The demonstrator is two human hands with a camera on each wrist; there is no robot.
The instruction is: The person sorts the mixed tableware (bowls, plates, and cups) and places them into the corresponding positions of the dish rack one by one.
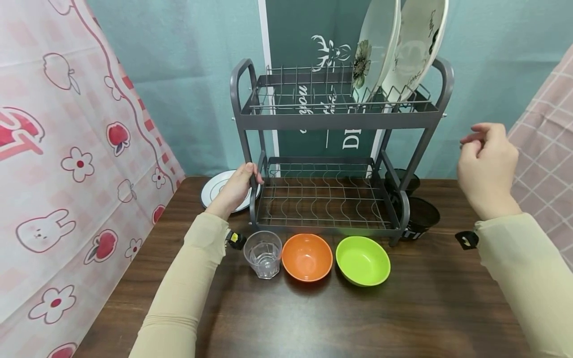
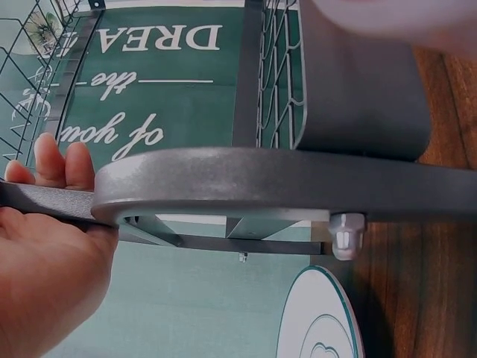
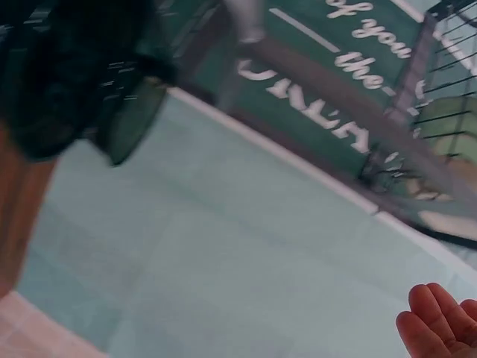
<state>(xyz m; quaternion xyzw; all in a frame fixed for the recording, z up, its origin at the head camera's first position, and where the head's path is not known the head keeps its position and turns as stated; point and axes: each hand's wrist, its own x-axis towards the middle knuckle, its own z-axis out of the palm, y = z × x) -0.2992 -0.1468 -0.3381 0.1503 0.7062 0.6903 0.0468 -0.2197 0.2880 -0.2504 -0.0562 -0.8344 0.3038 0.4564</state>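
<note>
My left hand (image 1: pixel 238 189) grips the left post of a two-tier grey metal dish rack (image 1: pixel 337 121). In the left wrist view, fingers (image 2: pixel 51 165) and thumb side lie on opposite sides of the dark bar. My right hand (image 1: pixel 488 166) is raised in the air to the right of the rack, apart from it, fingers loosely bent and holding nothing. Two large plates stand upright in the upper tier: one with a flower print (image 1: pixel 370 49) and one with dark lettering (image 1: pixel 418 49). Wires line the lower tier (image 1: pixel 322 199).
In front of the rack, a clear glass (image 1: pixel 264 256), an orange bowl (image 1: pixel 307 257) and a green bowl (image 1: pixel 363 261) stand in a row on the wooden table (image 1: pixel 335 318). A white plate (image 1: pixel 217 189) lies behind my left hand. Black cups (image 1: pixel 421 216) stand at the rack's right side.
</note>
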